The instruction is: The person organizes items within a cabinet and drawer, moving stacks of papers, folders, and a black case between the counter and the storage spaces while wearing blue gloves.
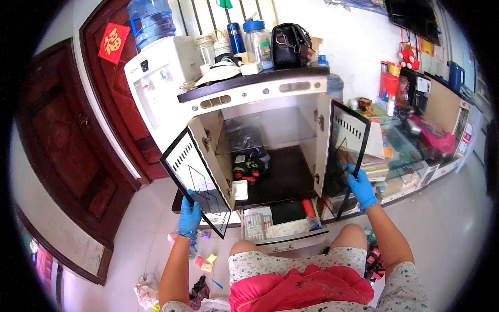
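My left hand (190, 219), in a blue disposable glove, grips the outer edge of the left black-framed glass door (199, 175). On the other side my right hand (362, 189), gloved alike, holds the free edge of the right glass door (345, 144). Both doors stand swung out from a white cabinet (257, 87). Inside it, a clear glass shelf (269, 130) crosses above a dark bottom board (290, 171). A toy vehicle (247, 167), a dark plastic bag (243, 134) and a small white box (240, 190) sit within, towards the left.
Below, a pulled-out drawer (288, 238) holds marker pens and boxes. Bottles and a black handbag (290, 45) stand on the cabinet top. A water dispenser (163, 78) is at left, a cluttered glass-topped stand (405, 144) at right. Small packets (205, 262) and a plastic bag (147, 290) litter the floor.
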Tool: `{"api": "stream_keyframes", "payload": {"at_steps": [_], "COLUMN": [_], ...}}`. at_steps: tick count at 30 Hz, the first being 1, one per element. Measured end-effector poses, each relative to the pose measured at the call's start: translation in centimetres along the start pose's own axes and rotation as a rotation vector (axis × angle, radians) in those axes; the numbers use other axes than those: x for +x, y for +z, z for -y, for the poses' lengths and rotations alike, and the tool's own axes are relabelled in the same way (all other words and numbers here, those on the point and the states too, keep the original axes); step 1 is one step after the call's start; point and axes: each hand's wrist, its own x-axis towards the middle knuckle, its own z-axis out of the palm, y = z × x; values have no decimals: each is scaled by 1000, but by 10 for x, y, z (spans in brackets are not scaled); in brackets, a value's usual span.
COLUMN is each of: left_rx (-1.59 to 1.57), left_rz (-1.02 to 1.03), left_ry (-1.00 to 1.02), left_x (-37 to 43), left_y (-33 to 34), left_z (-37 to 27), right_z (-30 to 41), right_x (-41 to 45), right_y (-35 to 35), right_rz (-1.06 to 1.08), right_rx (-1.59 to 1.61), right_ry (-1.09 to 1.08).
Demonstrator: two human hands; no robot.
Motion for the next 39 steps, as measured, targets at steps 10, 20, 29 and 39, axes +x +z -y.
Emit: {"api": "stream_keyframes", "payload": {"at_steps": [10, 20, 29, 39], "left_rx": [138, 352, 222, 197], "left_rz": [-15, 29, 221, 99], "left_ry": [114, 514, 394, 374], "left_x": [-5, -13, 20, 75], "left_y": [10, 60, 152, 204], "left_z": [-6, -51, -60, -34], "right_z": [-16, 38, 45, -1], "right_x": [-3, -26, -17, 85], "right_y": [9, 75, 148, 244], "right_rz": [-57, -31, 170, 142], "right_rx": [-69, -490, -204, 105], "right_ry": [-106, -360, -153, 116]}}
